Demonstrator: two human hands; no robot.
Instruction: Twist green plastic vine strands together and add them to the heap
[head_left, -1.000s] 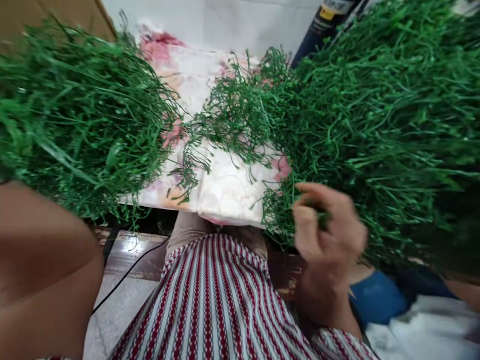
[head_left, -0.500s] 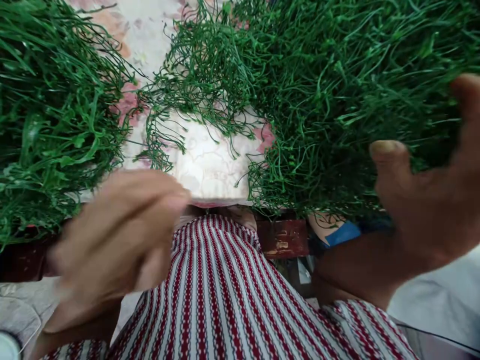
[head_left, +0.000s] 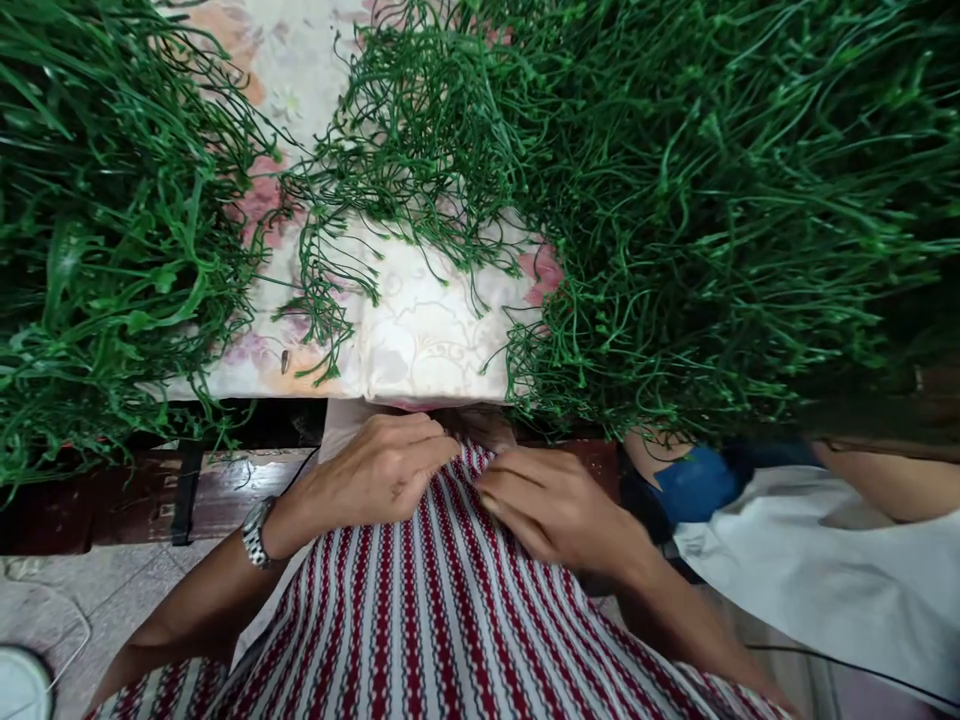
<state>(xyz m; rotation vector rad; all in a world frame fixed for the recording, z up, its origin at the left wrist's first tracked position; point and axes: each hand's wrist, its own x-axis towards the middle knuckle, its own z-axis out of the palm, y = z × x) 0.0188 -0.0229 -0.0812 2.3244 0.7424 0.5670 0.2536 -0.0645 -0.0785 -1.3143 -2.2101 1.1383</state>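
Left hand (head_left: 386, 468) and right hand (head_left: 562, 500) sit low, likely for the striped shirt (head_left: 420, 620); whether curled fingers (head_left: 517, 475) pinch it, unclear

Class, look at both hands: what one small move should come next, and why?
Perhaps raise the right hand to the right-hand green strands: they spread close by, while that hand and the left hand are down at the striped shirt.

No lettering to read right now, wristwatch (head_left: 257, 532) over at eight o'clock, any markings on it too small to make out.
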